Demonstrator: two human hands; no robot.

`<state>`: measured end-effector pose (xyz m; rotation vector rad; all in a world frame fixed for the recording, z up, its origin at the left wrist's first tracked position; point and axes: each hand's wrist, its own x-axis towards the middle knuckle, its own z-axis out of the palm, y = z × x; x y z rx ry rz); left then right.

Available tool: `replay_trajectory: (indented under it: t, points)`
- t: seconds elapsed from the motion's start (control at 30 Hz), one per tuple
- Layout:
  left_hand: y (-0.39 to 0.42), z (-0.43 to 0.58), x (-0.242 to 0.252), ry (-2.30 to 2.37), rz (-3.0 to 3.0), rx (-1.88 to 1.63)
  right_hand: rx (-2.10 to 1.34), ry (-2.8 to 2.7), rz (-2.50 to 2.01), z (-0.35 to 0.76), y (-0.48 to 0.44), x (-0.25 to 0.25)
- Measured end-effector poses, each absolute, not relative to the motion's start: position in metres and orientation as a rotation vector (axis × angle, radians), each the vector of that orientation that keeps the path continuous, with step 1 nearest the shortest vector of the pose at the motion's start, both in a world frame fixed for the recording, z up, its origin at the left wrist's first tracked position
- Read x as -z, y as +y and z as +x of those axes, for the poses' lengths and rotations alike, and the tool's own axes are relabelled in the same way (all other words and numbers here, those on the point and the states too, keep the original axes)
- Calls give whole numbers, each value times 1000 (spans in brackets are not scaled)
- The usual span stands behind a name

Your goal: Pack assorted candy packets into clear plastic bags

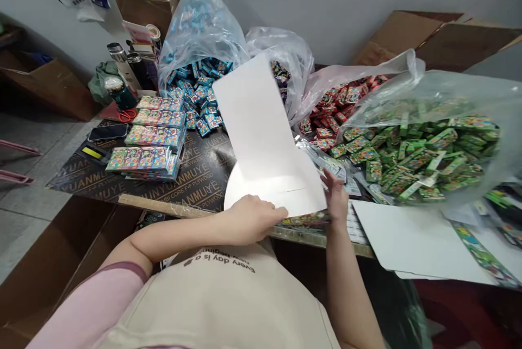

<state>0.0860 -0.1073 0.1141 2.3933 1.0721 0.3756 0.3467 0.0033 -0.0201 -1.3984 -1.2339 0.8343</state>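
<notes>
A plain white card sheet (pixel 261 120) with a creased lower part stands tilted up in front of me, over the table's front edge. My left hand (pixel 255 218) is closed on its lower edge, with the thumb lying along the front. Beside the sheet's lower right corner is my right hand (pixel 336 197), its fingers apart and no thing visibly held in them. Whether a fingertip touches the card, I cannot tell. Behind the card, bags hold small blue packets (pixel 199 96), red packets (pixel 336 107) and green packets (pixel 424 153).
Stacked colourful packs (pixel 142 159) sit at the left, near a phone (pixel 108 132), red-handled scissors (pixel 127 115) and drink flasks (pixel 120 93). White sheets (pixel 403 235) overhang the front edge at right. Cardboard boxes (pixel 149 6) stand behind the table.
</notes>
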Motion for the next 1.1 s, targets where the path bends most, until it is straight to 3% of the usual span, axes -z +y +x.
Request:
replay_trajectory:
  t: [0.1, 0.2, 0.3, 0.4, 0.47, 0.53, 0.6, 0.7, 0.8, 1.1]
  points:
    - [-95, 100, -62, 1173, 2600, -8, -860, -1386, -1342, 327, -19, 15]
    - [-73, 108, -11, 1274, 2593, 138, -706, -1827, -1383, 301, -33, 31]
    - [-60, 98, 11, 1206, 2598, 34, -448, -2050, -1460, 276, -38, 46]
    - [-66, 57, 0, 1198, 2481, -316, -423, -1977, -1347, 247, -42, 40]
    - [-79, 7, -19, 1377, 2255, -714, -643, -1889, -1211, 222, -47, 30]
    - [-97, -61, -39, 1927, 1839, -1198, -1003, -1819, -1107, 190, -50, 21]
    - [-113, -137, -52, 2476, 1355, -1449, -1421, -1763, -1040, 152, -48, 19]
    - [-131, -233, -53, 2796, 941, -1103, -1934, -1656, -1050, 93, -35, 26]
    - [-143, -281, -38, 2632, 719, -800, -2273, -1544, -1154, 43, -16, 33]
    - [-152, -287, 10, 2073, 462, -920, -2503, -1506, -1380, -17, 9, 36]
